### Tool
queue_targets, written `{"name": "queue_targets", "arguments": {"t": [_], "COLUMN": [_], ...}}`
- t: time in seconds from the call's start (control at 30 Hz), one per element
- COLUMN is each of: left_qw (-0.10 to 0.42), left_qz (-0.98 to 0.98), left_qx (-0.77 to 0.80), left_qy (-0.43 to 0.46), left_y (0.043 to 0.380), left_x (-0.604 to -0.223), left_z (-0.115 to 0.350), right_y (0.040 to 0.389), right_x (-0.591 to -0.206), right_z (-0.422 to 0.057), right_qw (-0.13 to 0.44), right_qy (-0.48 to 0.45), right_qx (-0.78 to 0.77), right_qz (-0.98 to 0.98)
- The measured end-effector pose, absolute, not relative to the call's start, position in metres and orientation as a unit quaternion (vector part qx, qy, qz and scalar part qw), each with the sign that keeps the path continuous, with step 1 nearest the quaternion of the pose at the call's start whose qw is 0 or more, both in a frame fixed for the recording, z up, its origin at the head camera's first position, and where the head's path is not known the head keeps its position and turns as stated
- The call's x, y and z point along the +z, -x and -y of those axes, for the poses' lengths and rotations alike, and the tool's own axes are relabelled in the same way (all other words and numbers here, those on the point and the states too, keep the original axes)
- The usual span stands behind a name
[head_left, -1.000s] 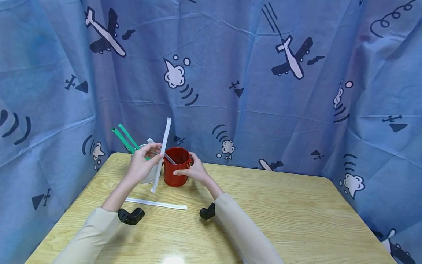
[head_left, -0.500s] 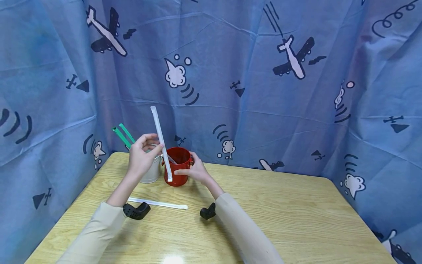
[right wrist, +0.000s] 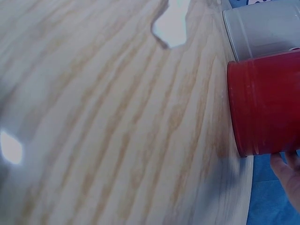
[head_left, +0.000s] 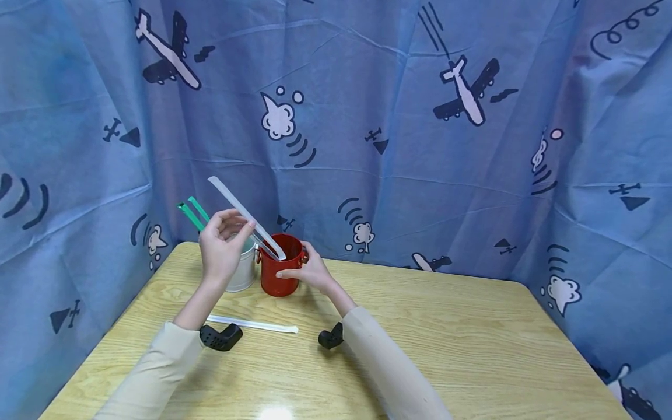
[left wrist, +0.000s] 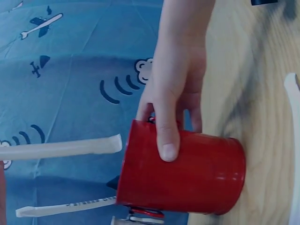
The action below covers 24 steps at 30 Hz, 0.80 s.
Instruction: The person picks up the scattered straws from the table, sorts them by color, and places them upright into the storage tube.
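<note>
My left hand pinches a white paper-wrapped straw between thumb and fingers. It slants down to the right, its lower end at the mouth of a red metal bucket. In the left wrist view that straw ends just outside the rim, above the opening. Another wrapped straw leans inside the bucket, poking out toward the left. My right hand grips the bucket's right side, thumb on the front and fingers behind. A third wrapped straw lies on the table nearer to me.
Touching or close beside the red bucket on its left stands a white bucket, partly behind my left hand. Green straws stick out of it. The wooden table backs onto a blue patterned curtain.
The held straw has tipped from near upright, its top swinging left and its lower end rising from before the red bucket to its mouth. The right hand and bucket have stayed put.
</note>
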<state>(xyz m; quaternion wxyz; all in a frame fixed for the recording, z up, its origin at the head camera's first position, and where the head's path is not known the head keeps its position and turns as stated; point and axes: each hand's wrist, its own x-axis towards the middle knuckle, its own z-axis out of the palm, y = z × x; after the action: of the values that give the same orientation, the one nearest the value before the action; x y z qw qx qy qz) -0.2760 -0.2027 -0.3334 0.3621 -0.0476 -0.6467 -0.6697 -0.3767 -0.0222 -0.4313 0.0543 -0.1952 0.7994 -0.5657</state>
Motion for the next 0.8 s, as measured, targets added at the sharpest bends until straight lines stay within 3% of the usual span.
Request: {"name": "queue_targets", "arguments": {"t": [0.17, 0.8], "left_qw": [0.362, 0.276], "left_qz": [0.647, 0.683], "left_qx": [-0.671, -0.677], "left_qy": [0.027, -0.016], "left_y": [0.277, 0.290], "left_x": [-0.340, -0.366], "left_z": [0.202, 0.204], "right_y": [0.377, 0.374], "right_x": [-0.431, -0.432], "right_z": [0.022, 0.022], "right_qw": [0.058, 0.051], "right_qy": [0.193, 0.195], "right_qx": [-0.566, -0.563], "right_qz": [-0.799, -0.801]}}
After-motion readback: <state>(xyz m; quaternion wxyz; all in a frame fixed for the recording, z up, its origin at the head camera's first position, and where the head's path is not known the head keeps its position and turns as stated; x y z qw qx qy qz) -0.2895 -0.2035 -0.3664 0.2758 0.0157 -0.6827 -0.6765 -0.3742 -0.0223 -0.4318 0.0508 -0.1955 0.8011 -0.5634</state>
